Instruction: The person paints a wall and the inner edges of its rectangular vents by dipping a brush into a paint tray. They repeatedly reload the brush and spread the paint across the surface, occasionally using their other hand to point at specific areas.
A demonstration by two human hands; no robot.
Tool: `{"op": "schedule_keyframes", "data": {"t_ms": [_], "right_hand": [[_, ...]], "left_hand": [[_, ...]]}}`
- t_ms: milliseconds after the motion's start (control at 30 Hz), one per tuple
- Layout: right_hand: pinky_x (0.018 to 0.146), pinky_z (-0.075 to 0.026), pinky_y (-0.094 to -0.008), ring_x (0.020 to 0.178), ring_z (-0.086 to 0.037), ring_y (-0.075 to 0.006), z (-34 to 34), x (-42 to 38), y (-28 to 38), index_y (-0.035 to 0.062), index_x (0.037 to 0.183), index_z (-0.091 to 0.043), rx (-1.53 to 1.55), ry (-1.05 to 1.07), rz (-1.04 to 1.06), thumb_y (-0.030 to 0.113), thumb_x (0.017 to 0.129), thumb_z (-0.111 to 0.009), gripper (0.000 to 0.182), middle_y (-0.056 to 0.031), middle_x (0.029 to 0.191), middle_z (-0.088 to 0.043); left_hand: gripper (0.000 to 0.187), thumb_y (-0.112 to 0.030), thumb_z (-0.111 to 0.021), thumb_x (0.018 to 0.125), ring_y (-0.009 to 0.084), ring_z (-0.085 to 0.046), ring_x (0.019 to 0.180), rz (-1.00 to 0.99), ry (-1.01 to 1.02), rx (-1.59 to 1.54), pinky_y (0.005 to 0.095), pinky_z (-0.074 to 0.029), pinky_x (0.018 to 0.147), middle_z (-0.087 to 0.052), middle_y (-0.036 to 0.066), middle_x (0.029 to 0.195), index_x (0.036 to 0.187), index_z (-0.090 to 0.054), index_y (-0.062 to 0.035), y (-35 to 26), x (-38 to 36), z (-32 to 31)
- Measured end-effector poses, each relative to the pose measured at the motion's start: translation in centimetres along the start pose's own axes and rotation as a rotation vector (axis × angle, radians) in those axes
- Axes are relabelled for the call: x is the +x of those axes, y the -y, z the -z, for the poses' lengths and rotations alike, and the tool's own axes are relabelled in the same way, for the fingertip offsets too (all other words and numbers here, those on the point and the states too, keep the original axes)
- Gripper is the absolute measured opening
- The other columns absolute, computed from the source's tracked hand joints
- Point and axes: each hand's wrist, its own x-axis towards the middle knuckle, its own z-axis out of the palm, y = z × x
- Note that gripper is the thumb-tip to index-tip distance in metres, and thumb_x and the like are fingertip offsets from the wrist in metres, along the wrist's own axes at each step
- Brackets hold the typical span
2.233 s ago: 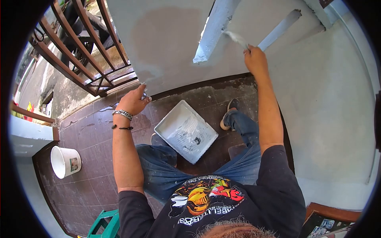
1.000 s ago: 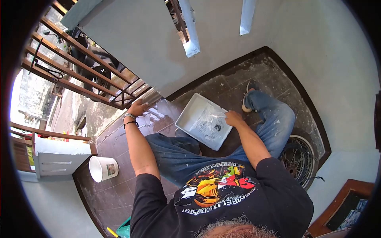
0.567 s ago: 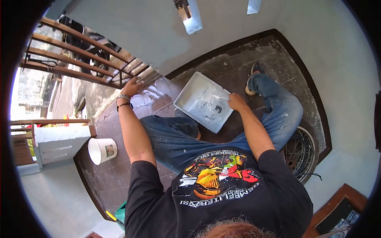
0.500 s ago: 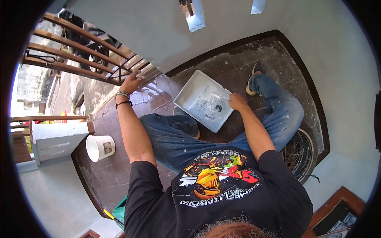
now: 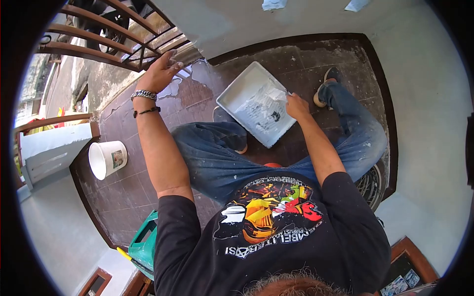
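Observation:
My left hand (image 5: 160,73) is raised beside the end of the brown slatted gate (image 5: 106,56); its fingers are apart, with whitish marks on the tips. My right hand (image 5: 297,107) is closed at the right corner of a white paint tray (image 5: 237,113). I cannot tell what its fingers grip there. White paint (image 5: 269,101) is smeared over the tray's ribbed slope, around a dark patch. The tray lies in front of me, between my spread legs.
A white bucket (image 5: 107,159) stands on the dark tiled floor (image 5: 136,190) at left. Behind it is a low wall (image 5: 59,153). A green container (image 5: 145,244) sits at lower left. A spoked wheel (image 5: 370,187) leans near my right knee. Pale liquid (image 5: 170,89) lies below the gate.
The view has shifted, showing more of the green container. My left hand stays near the gate's end, and my right hand stays at the tray's corner.

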Motion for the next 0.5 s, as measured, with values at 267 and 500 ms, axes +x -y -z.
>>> {"op": "schedule_keyframes", "data": {"t_ms": [267,500], "right_hand": [[0.085,-0.052,-0.0477,0.100,-0.064,-0.0369,-2.5,3.9,4.4,0.0052,0.109,-0.062,-0.050,-0.048,0.070,0.012,0.087,-0.054,0.025,-0.0166,0.116,-0.057],[0.084,-0.053,-0.0466,0.099,-0.065,-0.0375,-3.9,4.3,5.4,0.0025,0.110,-0.061,-0.129,0.077,0.095,0.005,0.084,-0.054,0.027,-0.0182,0.117,-0.057]], "left_hand": [[0.058,-0.030,-0.065,0.090,0.0341,-0.062,0.110,0.027,-0.015,-0.009,0.0378,-0.048,0.093,-0.063,0.026,0.118,0.136,-0.045,0.0003,-0.4,-0.8,0.2],[0.059,-0.030,-0.064,0.090,0.0374,-0.059,0.115,0.008,-0.035,0.073,0.0402,-0.047,0.095,-0.060,0.026,0.122,0.136,-0.045,0.0002,0.0,-0.7,0.0]]}}
